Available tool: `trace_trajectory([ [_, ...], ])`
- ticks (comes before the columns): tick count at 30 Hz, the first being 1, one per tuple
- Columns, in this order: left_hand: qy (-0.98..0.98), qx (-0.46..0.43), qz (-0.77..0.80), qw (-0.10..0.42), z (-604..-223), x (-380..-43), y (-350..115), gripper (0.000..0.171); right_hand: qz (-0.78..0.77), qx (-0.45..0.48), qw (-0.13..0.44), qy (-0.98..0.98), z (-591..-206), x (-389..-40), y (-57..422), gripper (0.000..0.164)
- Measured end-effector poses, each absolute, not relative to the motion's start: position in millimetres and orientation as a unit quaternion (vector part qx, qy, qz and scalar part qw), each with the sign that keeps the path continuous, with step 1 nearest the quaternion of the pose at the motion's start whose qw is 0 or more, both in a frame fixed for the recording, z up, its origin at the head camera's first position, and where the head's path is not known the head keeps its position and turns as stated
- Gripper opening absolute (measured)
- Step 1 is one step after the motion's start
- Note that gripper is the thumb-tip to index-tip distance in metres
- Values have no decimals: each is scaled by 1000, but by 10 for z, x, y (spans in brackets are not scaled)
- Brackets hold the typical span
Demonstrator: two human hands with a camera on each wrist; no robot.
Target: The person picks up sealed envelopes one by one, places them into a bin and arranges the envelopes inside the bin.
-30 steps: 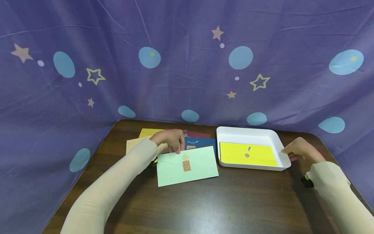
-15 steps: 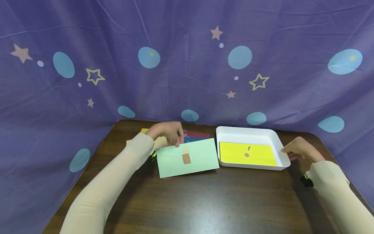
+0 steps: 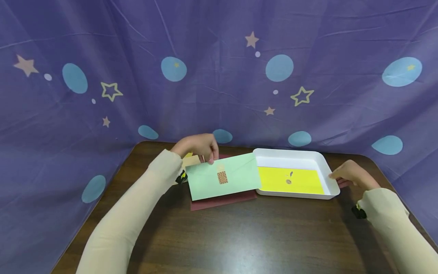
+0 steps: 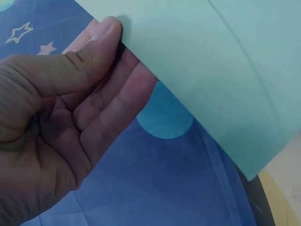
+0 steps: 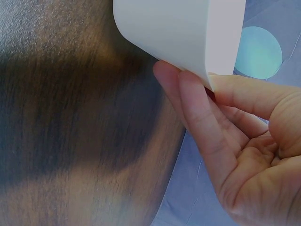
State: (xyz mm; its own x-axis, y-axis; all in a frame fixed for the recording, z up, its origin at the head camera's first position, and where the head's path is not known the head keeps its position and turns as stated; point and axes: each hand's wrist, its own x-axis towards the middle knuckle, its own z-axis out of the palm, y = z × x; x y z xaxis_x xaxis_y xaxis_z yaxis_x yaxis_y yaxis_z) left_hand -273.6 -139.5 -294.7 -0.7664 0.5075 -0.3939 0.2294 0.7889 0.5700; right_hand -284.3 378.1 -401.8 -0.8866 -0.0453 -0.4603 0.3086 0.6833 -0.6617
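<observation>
Pinched by its top edge, a mint green envelope (image 3: 239, 171) hangs tilted from my left hand (image 3: 201, 146), its right end overlapping the left rim of a white tray (image 3: 285, 156). In the left wrist view, the thumb lies on the near face of the mint envelope (image 4: 211, 70), with fingers behind it. My right hand (image 3: 354, 175) grips the tray's right rim; the right wrist view shows thumb and fingers on either side of the tray wall (image 5: 164, 28). Inside the tray lies a yellow envelope (image 3: 273, 180) with a round seal.
A dark red envelope (image 3: 226, 201) shows below the mint one. Behind the left hand are a cream envelope (image 3: 191, 160) and part of another yellow one, mostly covered. The brown wooden table (image 3: 212, 243) ends at a purple star-patterned curtain (image 3: 212, 102).
My left hand has lifted the mint envelope up and slightly right, from in front of the pile to the tray's left rim. A dark red envelope has come into view below. The right hand stays put.
</observation>
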Motion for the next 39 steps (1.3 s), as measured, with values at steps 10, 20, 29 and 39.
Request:
trace_trajectory([
  [10,903,194,283,259,-2801,-2768,-1204,22,-392,82,229,887,-4024,-2849,3775,30],
  [20,898,239,301,214,-2717,-2822,-1010,11,-395,71,225,888,-4020,-2833,3769,33],
  [29,891,264,323,178,-2658,-2874,-806,10,-394,73,226,888,-4010,-2830,3765,33],
  [39,885,291,336,140,-2608,-2887,-590,9,-389,74,226,890,-3977,-2805,3747,29],
])
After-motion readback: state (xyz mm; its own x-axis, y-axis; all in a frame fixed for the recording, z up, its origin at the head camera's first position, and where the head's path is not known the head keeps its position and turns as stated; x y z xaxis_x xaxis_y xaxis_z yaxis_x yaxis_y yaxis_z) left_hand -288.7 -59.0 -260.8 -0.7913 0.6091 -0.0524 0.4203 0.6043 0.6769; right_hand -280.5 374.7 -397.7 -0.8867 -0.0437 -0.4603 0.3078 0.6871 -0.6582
